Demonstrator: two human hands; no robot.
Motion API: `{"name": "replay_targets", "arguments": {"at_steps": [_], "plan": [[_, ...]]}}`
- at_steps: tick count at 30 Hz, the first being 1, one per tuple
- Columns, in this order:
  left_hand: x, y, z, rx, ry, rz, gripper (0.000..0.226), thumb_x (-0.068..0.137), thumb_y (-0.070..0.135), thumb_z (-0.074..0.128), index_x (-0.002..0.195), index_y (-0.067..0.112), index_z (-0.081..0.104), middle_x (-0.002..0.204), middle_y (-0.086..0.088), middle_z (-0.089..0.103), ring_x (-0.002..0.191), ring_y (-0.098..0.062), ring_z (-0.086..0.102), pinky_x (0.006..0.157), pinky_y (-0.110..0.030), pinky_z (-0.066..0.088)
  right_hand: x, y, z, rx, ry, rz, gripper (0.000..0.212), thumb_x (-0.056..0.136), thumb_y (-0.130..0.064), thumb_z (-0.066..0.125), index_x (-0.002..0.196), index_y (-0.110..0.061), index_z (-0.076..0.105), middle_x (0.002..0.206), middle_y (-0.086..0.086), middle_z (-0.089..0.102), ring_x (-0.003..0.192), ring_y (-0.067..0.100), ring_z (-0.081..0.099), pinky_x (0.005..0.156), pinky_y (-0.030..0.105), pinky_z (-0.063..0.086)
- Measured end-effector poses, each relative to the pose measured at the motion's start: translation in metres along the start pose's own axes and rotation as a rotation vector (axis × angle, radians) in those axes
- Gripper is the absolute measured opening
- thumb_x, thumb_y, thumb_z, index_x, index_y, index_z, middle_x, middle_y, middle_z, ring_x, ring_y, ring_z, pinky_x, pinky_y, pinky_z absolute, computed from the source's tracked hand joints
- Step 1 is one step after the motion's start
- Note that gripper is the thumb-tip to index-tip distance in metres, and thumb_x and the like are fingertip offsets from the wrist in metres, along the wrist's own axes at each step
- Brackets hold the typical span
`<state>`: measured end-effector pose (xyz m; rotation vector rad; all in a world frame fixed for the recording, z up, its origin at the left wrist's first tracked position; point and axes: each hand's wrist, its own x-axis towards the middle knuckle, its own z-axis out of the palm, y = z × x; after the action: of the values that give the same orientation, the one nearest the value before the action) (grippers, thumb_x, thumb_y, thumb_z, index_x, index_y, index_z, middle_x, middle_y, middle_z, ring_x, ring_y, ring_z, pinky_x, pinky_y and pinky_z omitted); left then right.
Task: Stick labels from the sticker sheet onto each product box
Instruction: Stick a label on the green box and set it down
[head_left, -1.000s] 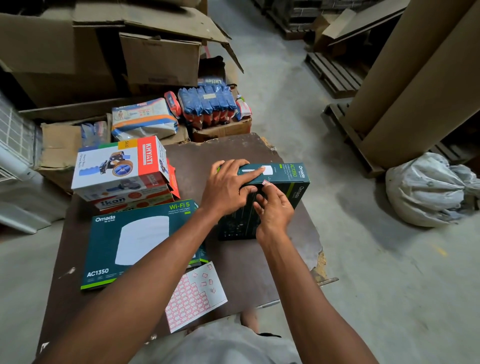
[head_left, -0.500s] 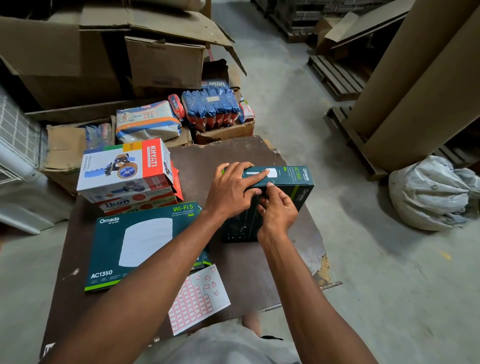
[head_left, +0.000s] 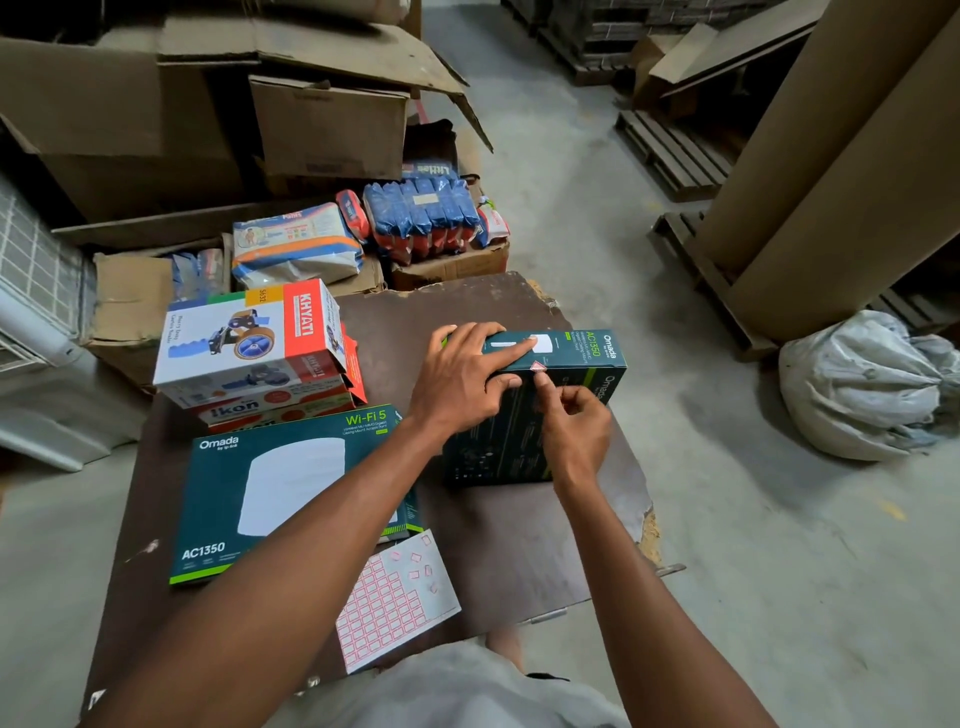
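Note:
A dark green Omada box (head_left: 566, 395) stands tilted on its edge on the brown table (head_left: 519, 545). My left hand (head_left: 462, 374) lies over its top and holds it steady. My right hand (head_left: 571, 426) presses its index fingertip on a small red-edged label (head_left: 537, 367) at the box's upper edge. A second Omada box (head_left: 270, 493) lies flat to the left, partly under my left forearm. The sticker sheet (head_left: 395, 603), with several red-bordered labels, lies at the table's near edge.
A Khyati tape-dispenser box (head_left: 249, 338) sits on red Ikon boxes (head_left: 280, 408) at the table's back left. Cardboard cartons (head_left: 208, 114) and packed goods (head_left: 421, 213) crowd behind the table. A grey sack (head_left: 867, 384) and wooden pallets (head_left: 675, 150) lie on the floor to the right.
My right hand's finger has shifted on the standing box, and the label now shows stuck at its upper edge. My left hand keeps its hold.

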<state>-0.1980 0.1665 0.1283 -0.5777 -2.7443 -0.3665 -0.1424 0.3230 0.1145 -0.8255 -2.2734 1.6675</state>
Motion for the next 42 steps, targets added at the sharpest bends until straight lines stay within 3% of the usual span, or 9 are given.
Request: {"name": "replay_targets", "arguments": {"at_steps": [3, 6, 8, 15, 22, 32, 42], "plan": [[0.004, -0.002, -0.001, -0.013, -0.024, -0.008, 0.056, 0.095, 0.046, 0.059, 0.148, 0.046, 0.042, 0.142, 0.0, 0.051, 0.13, -0.02, 0.046, 0.112, -0.045, 0.03, -0.004, -0.003, -0.013, -0.239, 0.129, -0.374, 0.03, 0.092, -0.054, 0.066, 0.077, -0.029, 0.061, 0.074, -0.014, 0.067, 0.068, 0.011, 0.064, 0.061, 0.042, 0.057], [0.006, -0.002, -0.002, -0.02, -0.023, -0.01, 0.055, 0.095, 0.047, 0.058, 0.148, 0.046, 0.043, 0.142, -0.001, 0.052, 0.13, -0.02, 0.046, 0.112, -0.046, 0.03, 0.007, -0.003, -0.023, -0.335, 0.147, -0.751, 0.016, 0.094, -0.04, 0.071, 0.101, -0.025, 0.07, 0.095, -0.007, 0.071, 0.085, 0.014, 0.063, 0.073, 0.044, 0.052], [0.005, -0.001, -0.001, -0.024, -0.023, -0.01, 0.054, 0.096, 0.048, 0.057, 0.148, 0.046, 0.043, 0.142, -0.001, 0.052, 0.13, -0.021, 0.046, 0.112, -0.047, 0.03, 0.021, -0.004, -0.025, -0.441, 0.096, -0.869, 0.023, 0.094, -0.039, 0.072, 0.113, -0.027, 0.072, 0.106, -0.005, 0.069, 0.096, 0.019, 0.058, 0.077, 0.043, 0.045], [0.002, 0.0, -0.001, -0.026, -0.027, -0.014, 0.057, 0.095, 0.047, 0.06, 0.149, 0.046, 0.042, 0.142, -0.002, 0.052, 0.131, -0.022, 0.046, 0.113, -0.048, 0.03, 0.042, -0.015, -0.024, -0.623, 0.062, -1.127, 0.013, 0.093, -0.036, 0.068, 0.101, -0.029, 0.075, 0.105, -0.005, 0.068, 0.092, 0.027, 0.055, 0.077, 0.041, 0.035], [0.001, -0.001, -0.002, -0.021, -0.023, 0.015, 0.056, 0.095, 0.047, 0.059, 0.149, 0.043, 0.043, 0.142, -0.002, 0.052, 0.13, -0.022, 0.047, 0.112, -0.049, 0.032, 0.069, -0.023, -0.045, -0.693, -0.082, -1.11, 0.021, 0.088, -0.055, 0.069, 0.104, -0.046, 0.078, 0.11, -0.012, 0.069, 0.1, 0.021, 0.054, 0.082, 0.044, 0.037], [-0.003, 0.002, -0.002, -0.034, -0.003, -0.01, 0.056, 0.095, 0.046, 0.06, 0.149, 0.043, 0.044, 0.143, -0.001, 0.052, 0.132, -0.021, 0.046, 0.115, -0.049, 0.028, 0.059, -0.031, -0.036, -0.676, -0.186, -1.081, 0.02, 0.084, -0.043, 0.079, 0.103, -0.036, 0.079, 0.109, -0.012, 0.072, 0.1, 0.019, 0.057, 0.081, 0.043, 0.036], [-0.006, 0.0, 0.0, -0.032, 0.009, 0.016, 0.056, 0.095, 0.048, 0.058, 0.149, 0.041, 0.044, 0.143, -0.001, 0.052, 0.131, -0.02, 0.046, 0.115, -0.048, 0.029, 0.066, -0.029, -0.043, -0.634, -0.177, -1.076, 0.016, 0.082, -0.042, 0.08, 0.098, -0.04, 0.08, 0.107, -0.017, 0.073, 0.098, 0.016, 0.056, 0.079, 0.04, 0.035]]}}
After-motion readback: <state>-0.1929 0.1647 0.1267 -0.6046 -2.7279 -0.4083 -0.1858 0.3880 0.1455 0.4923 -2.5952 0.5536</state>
